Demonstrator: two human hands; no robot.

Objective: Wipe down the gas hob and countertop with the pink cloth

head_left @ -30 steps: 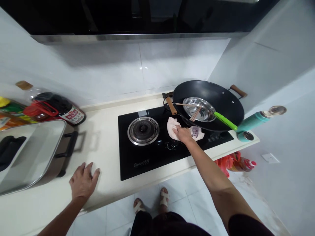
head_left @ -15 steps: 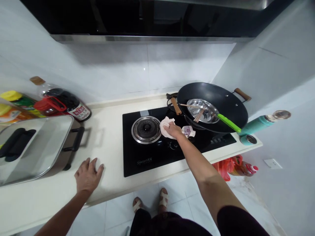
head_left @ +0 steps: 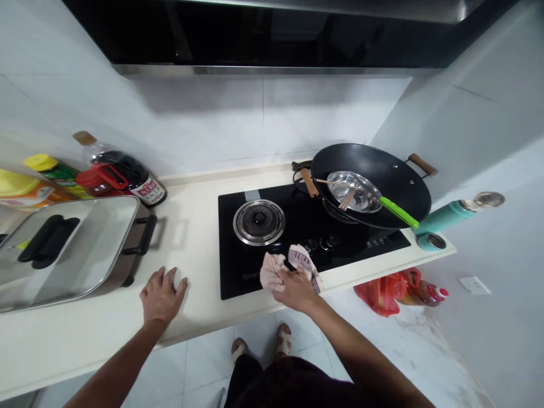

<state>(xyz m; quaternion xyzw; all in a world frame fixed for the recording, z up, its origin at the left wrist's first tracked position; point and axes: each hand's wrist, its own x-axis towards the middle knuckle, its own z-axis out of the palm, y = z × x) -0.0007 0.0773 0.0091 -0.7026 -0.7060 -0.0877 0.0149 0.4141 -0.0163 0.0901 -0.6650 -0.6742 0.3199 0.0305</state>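
Note:
My right hand [head_left: 294, 288] presses a crumpled pale pink cloth [head_left: 271, 272] onto the front edge of the black stove [head_left: 238, 263]. Part of the cloth, with purple marks, spreads out to the right of my fingers. Behind the cloth lies the round burner [head_left: 259, 222] with its metal ring. My left hand [head_left: 162, 297] rests on the cream countertop [head_left: 193, 249] left of the stove, fingers spread, holding nothing. A black wok [head_left: 382, 161] sits over the right burner, with a metal bowl [head_left: 369, 201], chopsticks [head_left: 348, 198] and a green-handled utensil [head_left: 398, 212] in it.
An electric pan with a glass lid [head_left: 97, 249] stands at the left, before several bottles [head_left: 127, 173]. A teal flask [head_left: 444, 216] and its cup [head_left: 432, 242] are at the right end. The range hood [head_left: 276, 39] hangs above. Red bags [head_left: 378, 292] lie on the floor.
My right hand has drawn the cloth from beside the left burner toward me, to the stove's front edge. My left hand stays on the countertop. The view has shifted slightly.

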